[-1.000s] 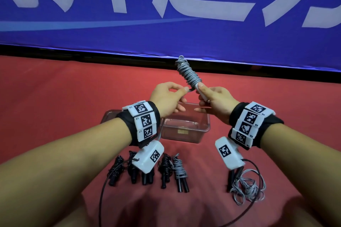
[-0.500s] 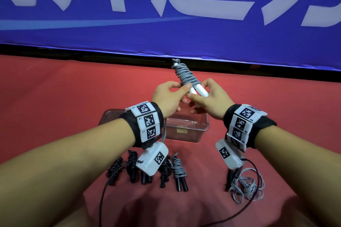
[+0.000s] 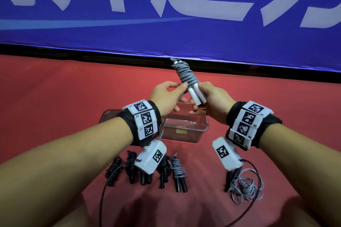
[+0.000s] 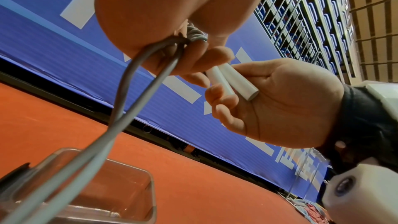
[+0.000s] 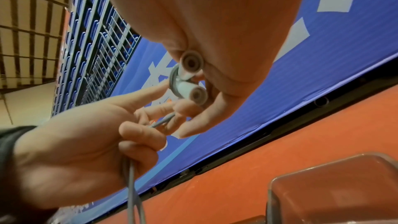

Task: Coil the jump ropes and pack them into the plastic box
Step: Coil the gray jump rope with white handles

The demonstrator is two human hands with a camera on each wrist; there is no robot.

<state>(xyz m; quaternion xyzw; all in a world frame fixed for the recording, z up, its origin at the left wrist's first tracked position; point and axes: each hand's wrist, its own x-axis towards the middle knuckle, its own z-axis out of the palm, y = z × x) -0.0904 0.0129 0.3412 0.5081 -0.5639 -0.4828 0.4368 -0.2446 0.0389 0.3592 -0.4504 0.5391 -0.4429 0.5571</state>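
Centre of the head view: your right hand curls round the two white handles of the grey jump rope, fingers clamped on them. The cord is wound tight around the handles' upper part, and the bundle tilts up and left toward the blue banner across the top of the frame.

Your left hand meets the bundle from the left, thumb and forefinger touching the lowest turns. In the left wrist view its fingers pinch a loose grey loop that hangs down and left toward the plastic box; the right wrist view shows the same loop trailing from the left hand's curled fingers.

The clear plastic box sits on the red floor just below both hands, mid-frame; nothing shows inside it.

Lower centre, in front of the box: a row of coiled ropes with black handles, partly hidden by the left wrist camera, the rightmost one grey-corded.

Lower right: one uncoiled grey rope in a loose heap, its black handles half hidden behind the right wrist camera.
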